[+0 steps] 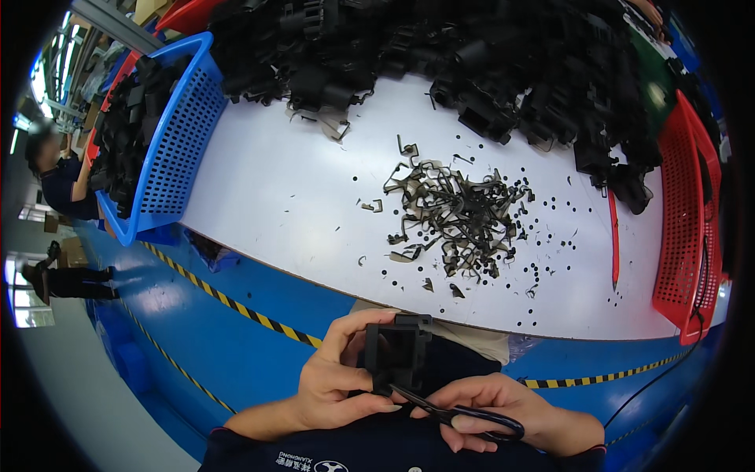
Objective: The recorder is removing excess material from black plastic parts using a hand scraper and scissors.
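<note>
My left hand [340, 383] grips a black moulded plastic part [399, 350], box-shaped with an opening in its middle, in front of my body below the table's near edge. In my right hand [497, 407] is a pair of scissors [465, 414] with dark handles. Their blades point left and reach the lower edge of the plastic part, close to my left thumb. Whether the blades have closed on the plastic is too small to tell. On the white table [275, 212] ahead lies a loose pile of trimmed black plastic scraps [464, 212], with several small round black bits scattered around it.
A large heap of black plastic parts [425, 47] covers the table's far side. At the left stands a blue basket [179, 130] full of similar parts. A red basket [683, 220] and a red stick-like tool [614, 244] are at the right. Two people [69, 177] stand far left.
</note>
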{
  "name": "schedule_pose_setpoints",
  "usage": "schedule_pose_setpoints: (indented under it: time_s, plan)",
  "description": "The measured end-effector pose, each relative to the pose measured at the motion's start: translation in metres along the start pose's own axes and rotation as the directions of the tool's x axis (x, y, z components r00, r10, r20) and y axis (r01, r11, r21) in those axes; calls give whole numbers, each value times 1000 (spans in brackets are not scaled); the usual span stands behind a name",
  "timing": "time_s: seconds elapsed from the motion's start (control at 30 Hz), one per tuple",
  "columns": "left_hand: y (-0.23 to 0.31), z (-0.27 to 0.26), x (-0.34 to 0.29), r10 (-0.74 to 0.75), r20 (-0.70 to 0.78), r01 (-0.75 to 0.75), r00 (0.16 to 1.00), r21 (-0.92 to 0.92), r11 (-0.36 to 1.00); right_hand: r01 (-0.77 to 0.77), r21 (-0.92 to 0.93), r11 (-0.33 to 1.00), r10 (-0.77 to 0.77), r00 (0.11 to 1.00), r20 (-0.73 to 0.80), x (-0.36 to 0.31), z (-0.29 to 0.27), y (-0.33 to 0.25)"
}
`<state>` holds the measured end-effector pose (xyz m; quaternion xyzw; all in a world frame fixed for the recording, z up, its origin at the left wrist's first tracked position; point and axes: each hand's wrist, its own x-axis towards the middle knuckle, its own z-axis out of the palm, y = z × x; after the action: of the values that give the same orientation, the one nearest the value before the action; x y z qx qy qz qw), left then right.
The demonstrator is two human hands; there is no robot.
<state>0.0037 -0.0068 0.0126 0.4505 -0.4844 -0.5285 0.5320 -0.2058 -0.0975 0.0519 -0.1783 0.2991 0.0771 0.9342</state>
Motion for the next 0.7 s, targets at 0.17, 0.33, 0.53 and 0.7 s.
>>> schedule_pose_setpoints:
  time_s: [0.17, 0.33, 0.53, 0.7]
  plan:
    - [3, 4, 3, -23, -3, 23, 1000, 60, 998, -12, 3, 1000, 12, 996, -84, -2, 2, -2]
    - [4, 5, 6, -73, 5, 72, 997, 81, 994, -103, -114, 988, 88, 987, -132, -8, 1, -18]
    - [3, 5, 10, -108, 43, 102, 993, 119, 988, -180, -81, 980, 171, 979, -116, -8, -5, -28]
    - [1, 7, 10, -123, 36, 119, 992, 112, 987, -203, -141, 969, 179, 970, -163, -8, -6, -32]
